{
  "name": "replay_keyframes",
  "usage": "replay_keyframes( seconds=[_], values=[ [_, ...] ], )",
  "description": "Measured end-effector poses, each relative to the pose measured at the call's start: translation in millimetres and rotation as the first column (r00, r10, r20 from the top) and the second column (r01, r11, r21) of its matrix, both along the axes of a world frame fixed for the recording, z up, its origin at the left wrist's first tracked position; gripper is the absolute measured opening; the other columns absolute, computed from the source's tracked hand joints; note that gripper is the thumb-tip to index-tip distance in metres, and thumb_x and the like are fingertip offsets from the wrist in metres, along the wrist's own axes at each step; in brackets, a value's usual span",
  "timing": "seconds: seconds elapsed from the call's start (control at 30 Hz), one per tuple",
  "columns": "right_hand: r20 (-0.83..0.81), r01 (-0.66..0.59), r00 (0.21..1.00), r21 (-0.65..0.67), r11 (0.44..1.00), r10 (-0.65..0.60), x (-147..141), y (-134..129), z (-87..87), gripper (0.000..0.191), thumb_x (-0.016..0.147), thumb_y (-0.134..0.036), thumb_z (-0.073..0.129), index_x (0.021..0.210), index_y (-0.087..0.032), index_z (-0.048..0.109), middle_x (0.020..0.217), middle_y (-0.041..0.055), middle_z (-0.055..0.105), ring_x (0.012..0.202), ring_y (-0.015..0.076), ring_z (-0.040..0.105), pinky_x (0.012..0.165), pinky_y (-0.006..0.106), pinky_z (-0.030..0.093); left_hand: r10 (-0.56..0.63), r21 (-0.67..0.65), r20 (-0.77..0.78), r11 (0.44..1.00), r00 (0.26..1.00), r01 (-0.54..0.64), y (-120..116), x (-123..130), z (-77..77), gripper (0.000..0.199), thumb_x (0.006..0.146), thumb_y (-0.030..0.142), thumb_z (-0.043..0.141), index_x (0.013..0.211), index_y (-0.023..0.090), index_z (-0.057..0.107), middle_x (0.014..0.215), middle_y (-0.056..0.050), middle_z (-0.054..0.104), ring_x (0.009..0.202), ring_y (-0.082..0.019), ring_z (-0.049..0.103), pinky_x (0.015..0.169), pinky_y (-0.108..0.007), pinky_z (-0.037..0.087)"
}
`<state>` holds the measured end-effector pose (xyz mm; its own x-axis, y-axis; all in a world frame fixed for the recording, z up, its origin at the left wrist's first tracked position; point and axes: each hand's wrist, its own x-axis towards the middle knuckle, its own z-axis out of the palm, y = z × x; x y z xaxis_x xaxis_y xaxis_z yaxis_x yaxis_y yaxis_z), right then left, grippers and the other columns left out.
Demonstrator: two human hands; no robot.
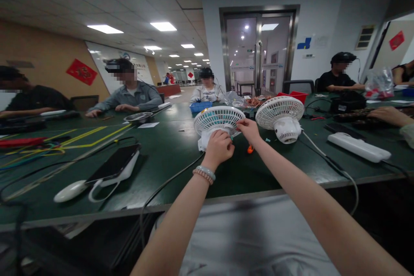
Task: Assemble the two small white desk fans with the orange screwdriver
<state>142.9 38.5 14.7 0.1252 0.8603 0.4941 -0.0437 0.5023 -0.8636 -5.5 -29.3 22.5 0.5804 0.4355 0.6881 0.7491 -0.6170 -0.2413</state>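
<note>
Forearms [183, 224] end at hands [219, 148] touching the white fan [208, 120] beyond.

Light panels [163, 26] left of the glass doors [239, 54] are glowing; below those doors, the dim surface [168, 146] is gleaming faintly, its near edge bowing.

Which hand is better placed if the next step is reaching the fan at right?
Probably the right hand: it is nearer that fan, while the left hand is on the other fan.

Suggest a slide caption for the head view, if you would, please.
Left grip and right grip at a fan on a green table, second fan to the right.
</note>
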Motion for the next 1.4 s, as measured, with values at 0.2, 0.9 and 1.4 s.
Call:
replay_keyframes(
  seconds=[0.2, 0.9, 1.4],
  values=[
    [-0.303, -0.419, 0.871, -0.045, 0.907, 0.387, 10.2, -8.8, -6.3, 0.021, 0.052, -0.024, 0.072, 0.068, -0.016, 0.061, 0.057, -0.0036, 0.059, 0.053, 0.0105, 0.056, 0.060, 0.028, 0.047, 0.072, 0.031, 0.049, 0.997, 0.996, -0.073, 1.7, 3.5, -5.5, 0.011, 0.069, 0.016, 0.052, 0.066, 0.017, 0.063, 0.075, -0.007, 0.061, 0.089, -0.022, 0.051, 0.081, -0.040, 0.042],
    [0.116, -0.351, 0.929, -0.029, 0.936, 0.352, 9.5, -26.2, -11.0, 0.016, 0.056, -0.024, 0.070, 0.068, -0.015, 0.065, 0.056, -0.0021, 0.061, 0.053, 0.0107, 0.056, 0.058, 0.026, 0.048, 0.001, 0.030, 0.057, 1.000, 0.998, -0.003, 1.9, -4.3, -13.0, 0.019, 0.072, 0.014, 0.049, 0.080, 0.019, 0.066, 0.095, -0.006, 0.065, 0.101, -0.023, 0.051, 0.091, -0.041, 0.040],
    [0.062, -0.338, 0.939, -0.035, 0.941, 0.339, 10.5, -14.9, -26.1, 0.017, 0.057, -0.026, 0.069, 0.069, -0.016, 0.064, 0.055, -0.0008, 0.062, 0.054, 0.0136, 0.059, 0.056, 0.027, 0.050, 0.001, -0.018, 0.165, 1.000, 0.986, 0.002, 1.5, -2.8, -17.3, 0.016, 0.068, 0.012, 0.049, 0.082, 0.017, 0.056, 0.096, -0.008, 0.062, 0.103, -0.022, 0.051, 0.093, -0.039, 0.041]
  ],
)
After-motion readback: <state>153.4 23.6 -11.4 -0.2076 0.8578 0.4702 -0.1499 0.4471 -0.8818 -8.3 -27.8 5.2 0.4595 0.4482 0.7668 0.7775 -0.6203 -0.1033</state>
